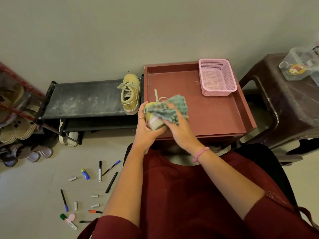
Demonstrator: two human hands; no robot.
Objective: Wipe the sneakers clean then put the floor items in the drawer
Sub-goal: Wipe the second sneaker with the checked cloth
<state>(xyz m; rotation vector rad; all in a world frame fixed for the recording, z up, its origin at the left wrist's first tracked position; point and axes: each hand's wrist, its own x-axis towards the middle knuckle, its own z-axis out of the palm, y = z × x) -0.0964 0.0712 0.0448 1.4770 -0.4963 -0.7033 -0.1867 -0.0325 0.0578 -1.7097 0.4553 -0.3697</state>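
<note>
Yellow-tan canvas sneaker is held over the front-left part of the open dark-red wooden drawer, heel end toward the person. Left hand grasps it from below and the side, fingers curled round the sole. Right hand presses a crumpled grey-green checked cloth onto the top of the shoe, fingers bent into the fabric — grasping the cloth. One loose lace sticks up behind the cloth.

Second yellow-tan sneaker stands upright on the right end of the dusty black shoe rack's top shelf, just beside the drawer's left wall.

Pink plastic mesh basket sits in the drawer's back-right corner.

On the pale tiled floor, left of the person's knees — scattered pens and markers, a blue glue stick with yellow cap, several small white batteries, a small pink round item.

Further out: pale slippers piled on a rack at far left, a dark brown plastic stool to the right of the drawer with a clear plastic container on top.
</note>
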